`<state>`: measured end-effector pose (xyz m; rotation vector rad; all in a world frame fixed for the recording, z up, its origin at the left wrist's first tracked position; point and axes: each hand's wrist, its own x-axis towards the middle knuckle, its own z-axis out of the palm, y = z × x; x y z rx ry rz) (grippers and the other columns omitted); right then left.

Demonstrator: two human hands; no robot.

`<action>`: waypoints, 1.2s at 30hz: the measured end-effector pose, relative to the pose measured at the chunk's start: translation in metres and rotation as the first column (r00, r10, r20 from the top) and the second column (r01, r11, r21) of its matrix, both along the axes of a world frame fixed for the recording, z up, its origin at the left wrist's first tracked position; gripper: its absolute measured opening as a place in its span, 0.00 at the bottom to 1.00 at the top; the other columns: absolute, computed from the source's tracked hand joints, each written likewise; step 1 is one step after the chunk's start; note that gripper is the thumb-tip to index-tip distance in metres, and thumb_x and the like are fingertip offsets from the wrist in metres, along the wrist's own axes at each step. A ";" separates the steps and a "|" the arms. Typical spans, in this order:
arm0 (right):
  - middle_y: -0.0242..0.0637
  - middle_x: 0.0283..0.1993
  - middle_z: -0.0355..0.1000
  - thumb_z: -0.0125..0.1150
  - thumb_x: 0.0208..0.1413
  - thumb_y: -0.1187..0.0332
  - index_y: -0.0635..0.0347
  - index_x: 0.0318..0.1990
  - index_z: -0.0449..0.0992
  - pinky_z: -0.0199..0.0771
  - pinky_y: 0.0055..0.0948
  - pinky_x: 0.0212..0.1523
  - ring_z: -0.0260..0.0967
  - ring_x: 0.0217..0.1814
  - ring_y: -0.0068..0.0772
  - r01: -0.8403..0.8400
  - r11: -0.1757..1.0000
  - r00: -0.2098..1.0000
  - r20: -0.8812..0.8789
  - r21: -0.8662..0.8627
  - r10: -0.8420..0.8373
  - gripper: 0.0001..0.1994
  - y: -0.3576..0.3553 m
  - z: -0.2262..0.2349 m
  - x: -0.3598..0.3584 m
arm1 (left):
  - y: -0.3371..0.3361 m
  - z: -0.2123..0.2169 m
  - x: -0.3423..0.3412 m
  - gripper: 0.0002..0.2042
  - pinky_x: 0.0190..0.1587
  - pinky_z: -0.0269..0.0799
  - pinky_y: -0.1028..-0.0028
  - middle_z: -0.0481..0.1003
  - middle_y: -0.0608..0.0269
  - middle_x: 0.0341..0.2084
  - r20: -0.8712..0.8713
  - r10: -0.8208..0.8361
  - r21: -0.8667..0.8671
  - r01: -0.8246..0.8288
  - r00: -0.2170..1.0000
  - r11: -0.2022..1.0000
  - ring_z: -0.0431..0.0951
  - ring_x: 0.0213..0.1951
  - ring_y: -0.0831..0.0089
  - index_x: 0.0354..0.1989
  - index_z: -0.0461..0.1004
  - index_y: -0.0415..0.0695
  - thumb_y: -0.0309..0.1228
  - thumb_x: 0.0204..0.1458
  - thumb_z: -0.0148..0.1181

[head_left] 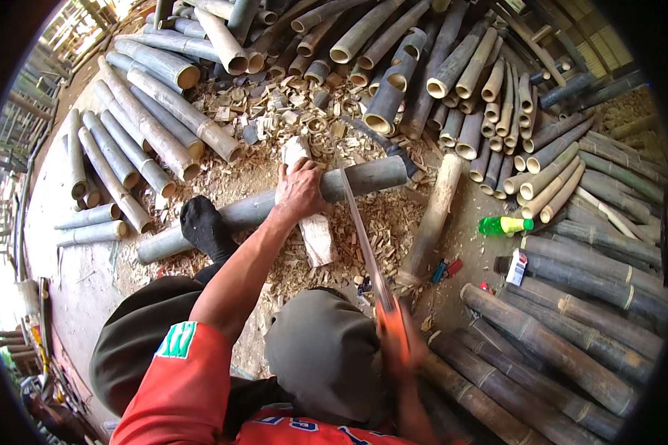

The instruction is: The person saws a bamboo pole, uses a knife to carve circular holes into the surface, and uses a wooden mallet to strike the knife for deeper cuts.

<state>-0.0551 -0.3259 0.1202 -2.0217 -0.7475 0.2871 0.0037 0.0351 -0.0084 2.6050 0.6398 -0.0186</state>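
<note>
A grey-green bamboo pole [256,210] lies slanted in front of me, resting across a pale wooden block [317,239]. My left hand [302,190] presses down on the pole over the block, its fingers wrapped around the top. Just right of that hand, the blade of a handsaw [362,236] crosses the pole. My right hand [402,347], smeared by motion, is closed on the saw's orange handle. My foot in a dark sock [202,226] rests against the pole's left part.
Wood chips [282,111] cover the ground around the block. Cut bamboo pieces [159,111] are stacked at left, back and right. A short log [434,215] lies right of the saw. Farther right are a green bottle [505,225], a small white pack [516,267] and lighters [447,271].
</note>
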 end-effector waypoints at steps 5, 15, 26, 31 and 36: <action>0.57 0.55 0.81 0.53 0.70 0.68 0.73 0.62 0.75 0.84 0.36 0.42 0.84 0.48 0.51 -0.018 0.999 0.925 0.379 0.043 0.000 0.20 0.045 -0.045 0.041 | -0.007 0.012 0.012 0.44 0.75 0.48 0.34 0.76 0.60 0.58 -0.011 -0.005 0.030 0.006 1.000 1.000 0.66 0.70 0.58 0.58 0.78 0.45 0.47 0.24 0.84; 0.57 0.58 0.80 0.46 0.74 0.65 0.75 0.63 0.75 0.84 0.39 0.52 0.83 0.55 0.45 0.040 0.999 0.995 -0.093 0.014 -0.039 0.22 -0.021 0.010 -0.009 | 0.004 0.003 0.008 0.46 0.75 0.45 0.32 0.77 0.62 0.57 -0.037 -0.025 0.031 0.026 0.999 0.999 0.66 0.71 0.60 0.59 0.78 0.48 0.49 0.22 0.85; 0.54 0.55 0.81 0.53 0.71 0.68 0.71 0.62 0.77 0.82 0.32 0.47 0.83 0.50 0.40 0.040 0.999 0.999 0.028 -0.008 -0.040 0.19 -0.016 0.001 -0.011 | 0.003 0.007 0.014 0.42 0.74 0.42 0.29 0.78 0.61 0.54 0.040 -0.003 0.007 0.002 0.999 1.000 0.68 0.68 0.58 0.54 0.80 0.46 0.48 0.23 0.83; 0.59 0.46 0.80 0.55 0.70 0.67 0.70 0.66 0.73 0.80 0.39 0.39 0.81 0.39 0.50 0.000 0.992 0.999 0.046 0.128 -0.006 0.22 0.103 -0.036 0.075 | -0.010 0.005 0.010 0.42 0.74 0.42 0.29 0.77 0.61 0.55 0.079 -0.008 0.053 0.004 0.997 0.999 0.69 0.68 0.58 0.56 0.78 0.46 0.45 0.24 0.83; 0.57 0.58 0.79 0.54 0.70 0.67 0.72 0.65 0.73 0.83 0.38 0.51 0.83 0.54 0.49 -0.021 0.998 0.999 0.028 -0.059 0.022 0.22 0.034 -0.013 0.016 | 0.008 0.005 0.004 0.44 0.73 0.45 0.30 0.77 0.63 0.56 0.001 -0.003 0.039 0.003 1.000 0.999 0.68 0.68 0.59 0.58 0.79 0.47 0.48 0.23 0.84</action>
